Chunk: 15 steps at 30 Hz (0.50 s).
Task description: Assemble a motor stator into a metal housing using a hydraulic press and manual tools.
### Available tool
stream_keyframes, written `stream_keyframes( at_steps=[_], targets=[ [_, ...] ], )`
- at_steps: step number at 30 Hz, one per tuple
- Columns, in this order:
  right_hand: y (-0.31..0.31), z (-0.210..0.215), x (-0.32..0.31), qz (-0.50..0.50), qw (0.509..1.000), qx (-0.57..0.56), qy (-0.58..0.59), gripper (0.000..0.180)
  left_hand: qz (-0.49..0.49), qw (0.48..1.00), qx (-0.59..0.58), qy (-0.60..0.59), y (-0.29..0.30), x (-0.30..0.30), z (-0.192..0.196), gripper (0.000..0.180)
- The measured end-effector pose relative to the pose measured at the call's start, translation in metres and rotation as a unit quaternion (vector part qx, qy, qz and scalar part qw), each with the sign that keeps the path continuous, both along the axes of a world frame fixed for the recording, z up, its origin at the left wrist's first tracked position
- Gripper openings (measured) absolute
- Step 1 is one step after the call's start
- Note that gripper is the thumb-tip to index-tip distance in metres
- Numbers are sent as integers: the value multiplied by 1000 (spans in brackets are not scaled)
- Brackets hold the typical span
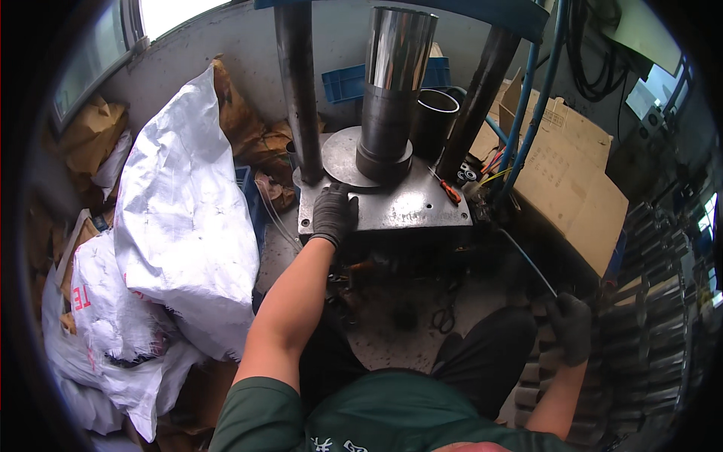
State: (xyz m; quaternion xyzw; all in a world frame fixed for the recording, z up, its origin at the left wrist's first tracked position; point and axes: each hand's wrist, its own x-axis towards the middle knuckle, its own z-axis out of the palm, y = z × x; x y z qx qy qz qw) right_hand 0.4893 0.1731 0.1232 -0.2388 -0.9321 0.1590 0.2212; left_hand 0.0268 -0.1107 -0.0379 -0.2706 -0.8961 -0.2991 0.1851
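My left hand (pixel 336 213), in a dark grey glove, lies on the front left of the metal press table (pixel 407 211), fingers laid toward the round steel plate (pixel 343 154). It holds nothing that I can see. My right hand (pixel 570 328), gloved too, is closed around the end of a thin metal lever (pixel 529 261) that runs down from the press's right side. On the plate an upright steel cylinder (pixel 392 113) stands in a dark ring (pixel 384 164), its upper part shiny and its lower part dull. The cylinder's top is near the blue press frame (pixel 482 13).
Two dark posts (pixel 299 98) flank the cylinder. An orange-handled screwdriver (pixel 449 191) lies on the table's right. White woven sacks (pixel 184 203) pile up at left. Cardboard (pixel 565 158) leans at right, above stacked metal parts (pixel 648 331). Scissors (pixel 444 310) are below the press.
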Motion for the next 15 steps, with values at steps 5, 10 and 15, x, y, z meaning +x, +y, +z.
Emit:
stream_keyframes(
  at_steps=[5, 10, 15],
  targets=[
    [-1, 1, 0, -5, 1000, -31, 3, 22, 4, 1000, -17, 9, 0, 1, 4, 30],
    [4, -4, 0, 15, 999, -29, 8, 18, 4, 1000, -15, 4, 1, -1, 3, 31],
    [17, -17, 6, 3, 998, -44, 32, 15, 3, 1000, -17, 9, 2, -1, 3, 30]
  ],
)
